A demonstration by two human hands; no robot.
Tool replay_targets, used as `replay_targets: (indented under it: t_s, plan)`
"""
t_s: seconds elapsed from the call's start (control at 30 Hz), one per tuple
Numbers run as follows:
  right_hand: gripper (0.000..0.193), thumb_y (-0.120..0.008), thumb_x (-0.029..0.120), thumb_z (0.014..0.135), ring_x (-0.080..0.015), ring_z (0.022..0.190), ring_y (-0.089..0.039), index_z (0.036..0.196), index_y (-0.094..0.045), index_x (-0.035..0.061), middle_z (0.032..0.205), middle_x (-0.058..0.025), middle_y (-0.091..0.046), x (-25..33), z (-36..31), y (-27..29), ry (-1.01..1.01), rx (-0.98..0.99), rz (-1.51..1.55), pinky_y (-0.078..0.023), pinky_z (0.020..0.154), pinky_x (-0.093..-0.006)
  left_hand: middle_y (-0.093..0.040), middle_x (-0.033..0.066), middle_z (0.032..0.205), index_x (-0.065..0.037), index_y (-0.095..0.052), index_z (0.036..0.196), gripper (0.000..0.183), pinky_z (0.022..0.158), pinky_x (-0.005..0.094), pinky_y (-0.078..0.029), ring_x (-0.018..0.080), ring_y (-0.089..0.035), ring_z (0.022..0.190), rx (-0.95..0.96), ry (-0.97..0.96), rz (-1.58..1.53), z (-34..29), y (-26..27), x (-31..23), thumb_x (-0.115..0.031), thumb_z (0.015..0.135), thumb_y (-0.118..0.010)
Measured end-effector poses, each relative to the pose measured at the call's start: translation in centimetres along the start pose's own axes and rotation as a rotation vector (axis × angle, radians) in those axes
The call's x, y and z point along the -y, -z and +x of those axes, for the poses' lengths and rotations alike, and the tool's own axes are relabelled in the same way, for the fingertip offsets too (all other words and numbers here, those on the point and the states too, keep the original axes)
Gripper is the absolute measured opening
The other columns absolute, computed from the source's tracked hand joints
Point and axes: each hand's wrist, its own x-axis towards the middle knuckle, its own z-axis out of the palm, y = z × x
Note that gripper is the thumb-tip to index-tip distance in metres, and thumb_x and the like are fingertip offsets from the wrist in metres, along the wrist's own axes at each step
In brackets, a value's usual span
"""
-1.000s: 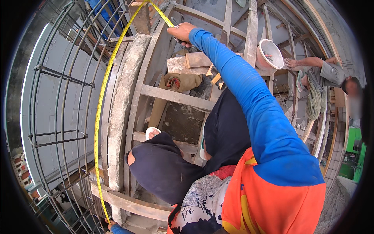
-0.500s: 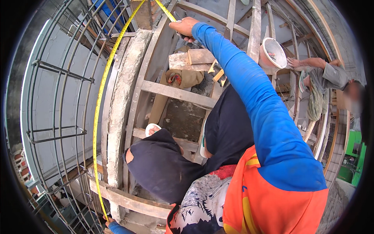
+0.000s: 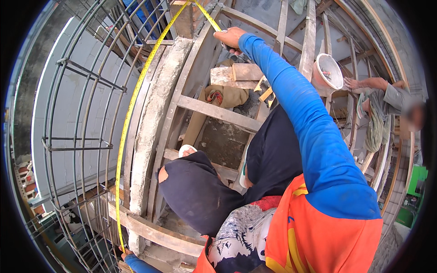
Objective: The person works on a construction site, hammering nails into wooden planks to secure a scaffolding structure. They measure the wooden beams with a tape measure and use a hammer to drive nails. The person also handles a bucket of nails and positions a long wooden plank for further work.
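A yellow tape measure (image 3: 125, 129) runs stretched along the rough concrete beam (image 3: 157, 109), bends at the top of the picture and comes back down to my right hand (image 3: 231, 38). My right arm reaches far forward, and those fingers are closed around the tape's dark case, which is mostly hidden. Low at the left, my left hand (image 3: 127, 254) pinches the yellow blade beside the beam's near end. Only part of that hand shows. Wooden framing boards (image 3: 218, 113) lie between my legs and the beam.
A rebar cage (image 3: 86, 113) stands left of the tape. Ahead are wood offcuts (image 3: 236, 75), a brown sack (image 3: 227, 95) and a yellow-handled tool (image 3: 266, 94). At the right, a co-worker's hand (image 3: 353, 84) is beside a white bucket (image 3: 328, 73). A wooden post (image 3: 183, 20) rises near the tape's bend.
The whole view has shifted, so the beam, cage and bucket sit farther right in the picture. Both hands keep their hold on the tape measure.
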Motion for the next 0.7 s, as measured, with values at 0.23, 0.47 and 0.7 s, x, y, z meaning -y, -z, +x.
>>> replay_targets:
  t_s: [0.23,0.47,0.7]
  plan:
    - [0.057,-0.056,0.058,0.089,-0.0135,0.048,-0.054,0.087,-0.062,0.0016,0.068,-0.0039,-0.056,0.3,0.5,-0.6,-0.003,0.034,0.022,-0.049,0.042,-0.0301,-0.074,0.0256,0.105,0.016,-0.063,0.121,0.05,0.075,0.0271,-0.056,0.0225,-0.071,0.094,-0.06,-0.057,-0.066,0.6,-1.5,2.0,-0.031,0.105,-0.055]
    - [0.057,-0.056,0.058,0.091,-0.0139,0.05,-0.054,0.085,-0.062,0.0013,0.068,-0.0041,-0.056,0.2,0.7,-0.1,-0.025,0.05,0.021,-0.049,0.042,-0.03,-0.073,0.0236,0.111,0.018,-0.06,0.124,0.047,0.082,0.0254,-0.057,0.0214,-0.07,0.099,-0.019,0.015,-0.336,0.9,-2.0,1.7,-0.026,0.106,-0.055]
    - [0.056,-0.056,0.058,0.091,-0.0143,0.052,-0.056,0.088,-0.062,0.0024,0.071,-0.0041,-0.056,-0.3,1.9,-0.4,-0.029,0.073,0.003,-0.05,0.043,-0.0308,-0.062,0.0194,0.134,0.021,-0.047,0.135,0.042,0.104,0.0231,-0.052,0.0172,-0.063,0.116,0.053,0.073,-0.819,2.7,-2.6,2.4,-0.008,0.106,-0.049]
